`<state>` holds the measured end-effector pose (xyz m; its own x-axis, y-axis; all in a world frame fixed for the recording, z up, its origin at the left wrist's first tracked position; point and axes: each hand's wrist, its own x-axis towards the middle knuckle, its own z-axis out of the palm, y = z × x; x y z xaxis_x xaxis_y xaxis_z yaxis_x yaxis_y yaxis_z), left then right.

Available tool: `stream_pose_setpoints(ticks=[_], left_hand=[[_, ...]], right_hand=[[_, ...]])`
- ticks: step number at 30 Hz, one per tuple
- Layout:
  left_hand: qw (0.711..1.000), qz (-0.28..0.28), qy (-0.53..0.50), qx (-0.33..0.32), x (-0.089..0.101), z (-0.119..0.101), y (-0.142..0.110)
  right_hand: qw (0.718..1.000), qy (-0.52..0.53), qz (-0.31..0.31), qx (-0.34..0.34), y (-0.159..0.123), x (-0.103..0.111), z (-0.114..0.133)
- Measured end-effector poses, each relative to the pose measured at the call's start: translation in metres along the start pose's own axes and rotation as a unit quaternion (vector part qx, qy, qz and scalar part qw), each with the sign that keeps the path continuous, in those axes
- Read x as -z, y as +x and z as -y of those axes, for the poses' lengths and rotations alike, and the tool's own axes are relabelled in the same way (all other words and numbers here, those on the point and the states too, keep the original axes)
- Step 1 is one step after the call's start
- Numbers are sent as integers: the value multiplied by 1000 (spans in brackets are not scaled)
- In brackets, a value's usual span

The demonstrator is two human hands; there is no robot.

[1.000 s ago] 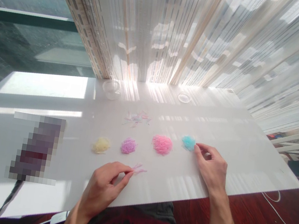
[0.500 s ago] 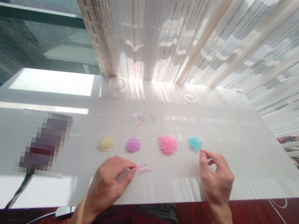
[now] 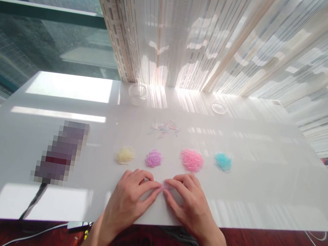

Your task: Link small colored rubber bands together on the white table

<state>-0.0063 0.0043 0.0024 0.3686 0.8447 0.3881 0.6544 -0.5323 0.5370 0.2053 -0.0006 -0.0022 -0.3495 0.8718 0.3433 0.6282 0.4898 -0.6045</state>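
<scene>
My left hand [image 3: 131, 195] and my right hand [image 3: 189, 205] rest on the white table [image 3: 268, 178] near its front edge, fingertips meeting. Both pinch at a small bunch of pinkish strands [image 3: 164, 186], mostly hidden by the fingers. Just beyond the hands lie four little heaps of strands in a row: a yellow heap [image 3: 124, 155], a purple heap [image 3: 154, 158], a pink heap [image 3: 191, 160] and a cyan heap [image 3: 223, 161]. Farther back, a loose scatter of mixed-colour strands [image 3: 164, 128] lies on the table.
A clear plastic cup [image 3: 137, 92] and a clear lid [image 3: 219, 108] stand at the table's far edge by the sheer curtain. A blurred-out dark object [image 3: 61, 152] with a cable [image 3: 32, 206] lies at the left. Dark wooden floor shows at the right.
My right hand has left the cyan heap and moved left and nearer, meeting my left hand at the small bunch. The left hand has stayed on the bunch.
</scene>
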Motion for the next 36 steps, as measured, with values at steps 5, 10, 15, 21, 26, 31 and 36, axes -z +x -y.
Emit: stream_pose_setpoints(ticks=[5,10,15,21,26,31,36], left_hand=[[1000,-1,-8,5,0,0,0],[1000,5,-11,10,0,0,0],[1000,7,-10,9,0,0,1],[1000,15,-12,16,0,1,0],[1000,16,-12,18,0,0,0],[1000,13,-11,14,1,0,1],[1000,1,-25,16,2,-1,1]], right_hand=[[1000,3,-4,0,0,-1,-1],[1000,8,-6,2,0,1,-1],[1000,23,-6,-3,-1,2,-1],[998,50,-22,-8,-2,3,-2],[997,74,-31,-21,-2,4,-3],[994,97,-43,-36,-3,3,-3],[993,97,-53,-43,-2,3,-3]])
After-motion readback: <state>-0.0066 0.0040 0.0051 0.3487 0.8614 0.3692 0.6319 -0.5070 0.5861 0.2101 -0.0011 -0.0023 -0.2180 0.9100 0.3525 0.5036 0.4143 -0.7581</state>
